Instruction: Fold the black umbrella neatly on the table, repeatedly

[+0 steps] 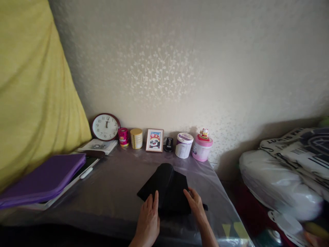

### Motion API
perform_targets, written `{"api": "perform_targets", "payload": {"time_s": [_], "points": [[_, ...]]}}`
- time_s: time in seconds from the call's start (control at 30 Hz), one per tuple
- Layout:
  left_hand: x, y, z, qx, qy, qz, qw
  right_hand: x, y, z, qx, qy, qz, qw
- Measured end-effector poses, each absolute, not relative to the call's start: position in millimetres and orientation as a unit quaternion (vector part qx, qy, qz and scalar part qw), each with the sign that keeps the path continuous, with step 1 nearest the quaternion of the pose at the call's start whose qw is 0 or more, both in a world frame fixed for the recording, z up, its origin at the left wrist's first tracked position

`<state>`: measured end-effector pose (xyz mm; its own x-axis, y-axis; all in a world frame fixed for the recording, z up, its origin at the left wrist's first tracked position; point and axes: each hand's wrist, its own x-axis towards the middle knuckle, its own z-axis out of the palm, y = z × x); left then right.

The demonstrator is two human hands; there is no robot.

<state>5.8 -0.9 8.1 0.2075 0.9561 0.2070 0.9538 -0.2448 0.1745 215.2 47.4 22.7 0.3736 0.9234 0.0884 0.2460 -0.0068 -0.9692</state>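
A black folded piece, which looks like cloth or a soft pouch [174, 192], lies on the covered table [108, 192] in front of me. Its left part is raised in a rounded fold, and a short black strip pokes out past its right side. My left hand [147, 219] is closed on the lower left edge, long fingers resting over the top; its thumb is hidden. At the right edge, my right hand [196, 206] pinches the black cloth with the thumb on top and the other fingers partly out of sight.
Along the wall stand a clock [106, 127], a pink can [123, 137], a yellow-lidded can [136, 139], a framed panda picture [154, 140], a small black device [169, 144], a white tub [184, 145] and a pink tub [202, 151]. A purple folder [43, 176] lies left; bulky bags [277, 181] sit right.
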Motion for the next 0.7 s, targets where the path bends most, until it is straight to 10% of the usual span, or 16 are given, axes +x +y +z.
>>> {"api": "perform_targets", "payload": {"time_s": [0.7], "points": [[6.9,7.2,-5.2,0.758,0.636,0.140,0.040,103.0,101.9,64.0,-0.545,-0.518,0.396,0.528]]}}
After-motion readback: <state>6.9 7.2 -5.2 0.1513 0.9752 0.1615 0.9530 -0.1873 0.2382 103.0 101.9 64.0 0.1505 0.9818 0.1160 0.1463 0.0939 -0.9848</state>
